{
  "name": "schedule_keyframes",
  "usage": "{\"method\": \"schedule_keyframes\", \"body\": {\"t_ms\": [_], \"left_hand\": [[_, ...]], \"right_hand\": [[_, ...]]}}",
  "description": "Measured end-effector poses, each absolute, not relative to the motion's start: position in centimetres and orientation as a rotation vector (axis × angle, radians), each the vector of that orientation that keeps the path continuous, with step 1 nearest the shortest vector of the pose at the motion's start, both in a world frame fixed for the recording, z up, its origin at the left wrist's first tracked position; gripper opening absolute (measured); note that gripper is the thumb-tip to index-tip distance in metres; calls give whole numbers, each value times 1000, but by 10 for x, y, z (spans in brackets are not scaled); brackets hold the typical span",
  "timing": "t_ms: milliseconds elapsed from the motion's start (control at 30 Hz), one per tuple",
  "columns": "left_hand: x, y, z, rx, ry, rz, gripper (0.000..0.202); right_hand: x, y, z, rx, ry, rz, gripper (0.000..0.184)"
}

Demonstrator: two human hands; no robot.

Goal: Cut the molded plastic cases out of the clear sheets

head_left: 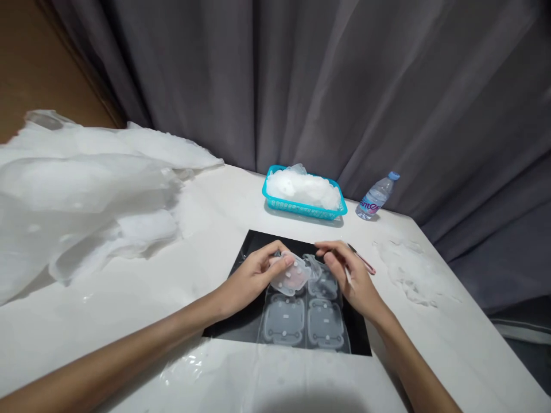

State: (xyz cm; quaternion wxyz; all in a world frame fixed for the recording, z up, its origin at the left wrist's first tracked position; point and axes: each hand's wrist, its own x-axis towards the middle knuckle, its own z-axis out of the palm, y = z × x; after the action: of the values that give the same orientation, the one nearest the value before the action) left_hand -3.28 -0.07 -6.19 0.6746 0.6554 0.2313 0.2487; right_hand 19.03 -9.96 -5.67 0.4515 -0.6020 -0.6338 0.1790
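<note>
My left hand (262, 269) pinches a small translucent plastic piece (291, 276) with rounded corners and small round bumps, thumb on top. To its right, my right hand (348, 269) is held with thumb and fingers apart, close to a crumpled bit of clear film (315, 267); whether it touches the film I cannot tell. Beneath both hands lies a black board (232, 318). On the board rests a clear moulded plastic sheet (284, 321) with several rounded-square shapes, its upper part partly hidden by the held piece and the film.
A turquoise basket (301, 209) full of white fluffy-looking material stands at the back, beside a water bottle (375, 198). Large white plastic bags (94, 189) cover the table's left side. Right of my right hand lie a thin pink tool (368, 266) and crumpled clear film (415, 272).
</note>
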Motion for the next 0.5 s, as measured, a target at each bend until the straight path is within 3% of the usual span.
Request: {"method": "schedule_keyframes", "body": {"t_ms": [200,367,500], "left_hand": [[-34,-8,-62,1466,471,551,27],[-34,-7,-63,1516,459,563,27],[-36,-7,-62,1588,444,592,26]], "right_hand": [[173,-109,-53,-1396,-1632,537,7],[175,-111,-48,-1346,-1683,303,1],[172,-114,-41,-1273,-1735,100,7]]}}
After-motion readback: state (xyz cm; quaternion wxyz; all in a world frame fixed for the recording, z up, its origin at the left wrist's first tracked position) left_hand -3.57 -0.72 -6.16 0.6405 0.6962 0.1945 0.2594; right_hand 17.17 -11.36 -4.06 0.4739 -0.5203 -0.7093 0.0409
